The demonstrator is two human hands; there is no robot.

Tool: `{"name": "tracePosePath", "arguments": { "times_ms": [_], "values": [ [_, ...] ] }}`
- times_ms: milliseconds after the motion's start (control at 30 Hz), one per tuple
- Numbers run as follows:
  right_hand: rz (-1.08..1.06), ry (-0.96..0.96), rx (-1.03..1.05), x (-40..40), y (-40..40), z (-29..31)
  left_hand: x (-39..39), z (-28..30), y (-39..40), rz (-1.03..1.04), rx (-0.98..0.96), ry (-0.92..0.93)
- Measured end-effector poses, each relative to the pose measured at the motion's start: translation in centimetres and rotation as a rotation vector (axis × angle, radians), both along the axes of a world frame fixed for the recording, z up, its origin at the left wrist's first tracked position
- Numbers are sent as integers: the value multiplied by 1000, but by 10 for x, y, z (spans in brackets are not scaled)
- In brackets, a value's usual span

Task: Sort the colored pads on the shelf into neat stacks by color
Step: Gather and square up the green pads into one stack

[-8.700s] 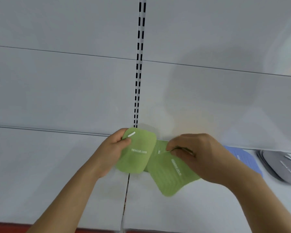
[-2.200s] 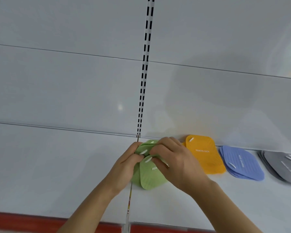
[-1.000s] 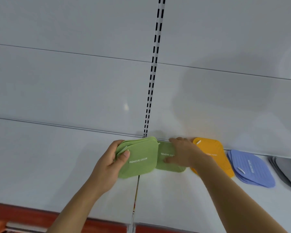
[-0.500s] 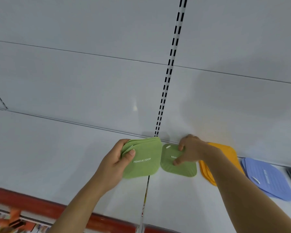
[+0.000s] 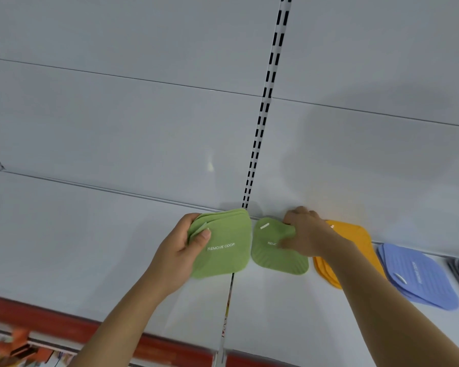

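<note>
**Green pads in both hands at the shelf's back edge**

Head view: left hand grips a fanned bundle of green pads, soft rounded squares printed "REMOVE ODOR", thumb on top. Right hand pinches a single ribbed green pad lying on the white shelf. Orange stack, blue stack sit rightward; open shelf lies left.

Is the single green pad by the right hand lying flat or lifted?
Mostly flat on the shelf; the right hand pinches the single green pad at its upper right corner, which bunches up.
</note>
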State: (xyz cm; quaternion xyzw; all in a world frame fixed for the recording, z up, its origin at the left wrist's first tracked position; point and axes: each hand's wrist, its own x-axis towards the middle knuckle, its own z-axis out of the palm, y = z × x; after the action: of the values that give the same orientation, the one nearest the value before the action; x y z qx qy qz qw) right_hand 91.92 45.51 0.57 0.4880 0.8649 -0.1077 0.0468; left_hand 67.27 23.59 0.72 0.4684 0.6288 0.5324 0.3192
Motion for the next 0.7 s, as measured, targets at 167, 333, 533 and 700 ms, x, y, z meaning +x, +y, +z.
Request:
{"name": "tracePosePath", "arguments": {
  "times_ms": [167,333,533,700],
  "values": [
    [61,390,196,23,-39,12,-1,0,10,32,10,-13],
    [166,602,284,54,-93,62,10,10,27,-51,9,-30],
    [50,810,317,36,-101,43,50,21,46,-271,28,-91],
    [-92,1157,114,40,-101,4,70,11,53,-371,11,-259]
  ]
}}
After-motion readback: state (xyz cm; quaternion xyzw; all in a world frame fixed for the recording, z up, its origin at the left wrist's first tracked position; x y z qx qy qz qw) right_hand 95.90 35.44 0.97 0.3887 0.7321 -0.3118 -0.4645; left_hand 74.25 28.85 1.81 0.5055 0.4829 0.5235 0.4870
